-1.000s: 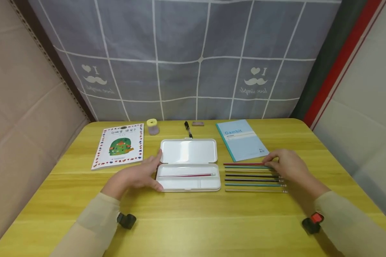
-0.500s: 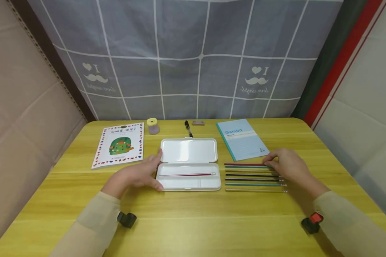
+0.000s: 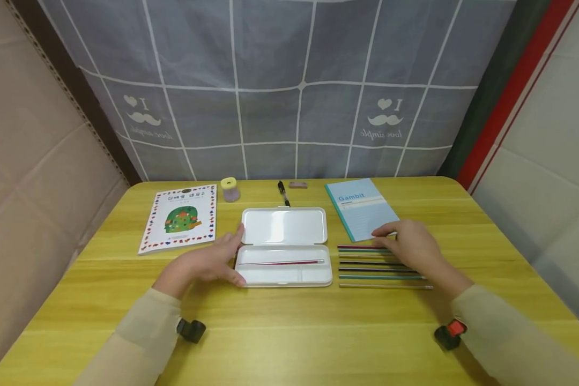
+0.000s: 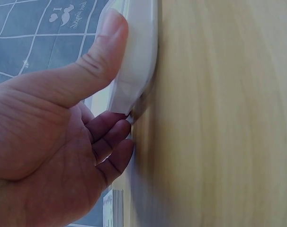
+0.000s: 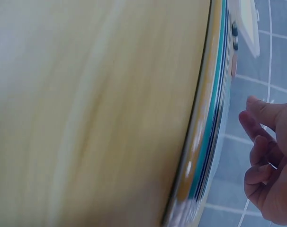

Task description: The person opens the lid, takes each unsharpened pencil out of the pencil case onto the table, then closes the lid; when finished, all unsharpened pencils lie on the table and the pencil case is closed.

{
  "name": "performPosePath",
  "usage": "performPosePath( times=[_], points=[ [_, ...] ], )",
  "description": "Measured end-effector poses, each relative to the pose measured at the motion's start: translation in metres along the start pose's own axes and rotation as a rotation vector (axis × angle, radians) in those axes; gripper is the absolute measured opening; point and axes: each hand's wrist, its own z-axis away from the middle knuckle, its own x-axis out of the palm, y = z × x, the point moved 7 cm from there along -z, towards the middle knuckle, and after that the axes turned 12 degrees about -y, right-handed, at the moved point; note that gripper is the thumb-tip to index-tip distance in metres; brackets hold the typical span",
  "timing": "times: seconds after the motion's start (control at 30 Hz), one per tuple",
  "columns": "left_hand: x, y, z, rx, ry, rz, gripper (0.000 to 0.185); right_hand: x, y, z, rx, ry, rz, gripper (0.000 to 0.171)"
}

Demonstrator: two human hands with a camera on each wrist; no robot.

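Note:
An open white pencil case (image 3: 284, 268) lies mid-table, its lid (image 3: 284, 226) flat behind the base. One red pencil (image 3: 282, 262) lies inside. My left hand (image 3: 207, 265) grips the case's left end, thumb on the rim and fingers under the edge; the left wrist view shows the thumb of that hand (image 4: 63, 142) pressed on the case (image 4: 136, 56). Several coloured pencils (image 3: 366, 264) lie in a row right of the case. My right hand (image 3: 407, 246) hovers over their far side. In the right wrist view its loosely curled fingers (image 5: 271, 161) hold nothing beside the pencils (image 5: 207, 142).
On the yellow wooden table (image 3: 289, 332) lie a picture book (image 3: 178, 219) at the back left and a blue notebook (image 3: 359, 209) at the back right. A small yellow-capped jar (image 3: 230, 189), a black pen (image 3: 282, 193) and an eraser (image 3: 297, 185) sit behind the case. A grey curtain hangs behind.
My right hand has slid left along the pencil row, from the pencils' right ends toward their middle. The left hand and the case have not moved.

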Motion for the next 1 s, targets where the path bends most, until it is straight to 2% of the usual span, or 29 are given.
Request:
performPosePath(
  times=[0.17, 0.53, 0.77, 1.0],
  points=[
    [0.0, -0.002, 0.0, -0.001, 0.006, -0.015, 0.14, 0.009, -0.021, -0.006, -0.045, 0.029, -0.031, 0.015],
    [-0.002, 0.002, 0.001, 0.034, 0.034, -0.01, 0.139, 0.039, -0.078, -0.018, -0.145, -0.061, -0.102, 0.01],
    [0.0, -0.001, -0.001, 0.02, 0.036, -0.017, 0.139, 0.049, -0.097, -0.024, -0.169, -0.104, -0.112, 0.013],
    [-0.001, 0.001, 0.0, 0.027, 0.04, -0.017, 0.139, 0.06, -0.107, -0.03, -0.15, -0.158, -0.104, 0.008]
  ],
)
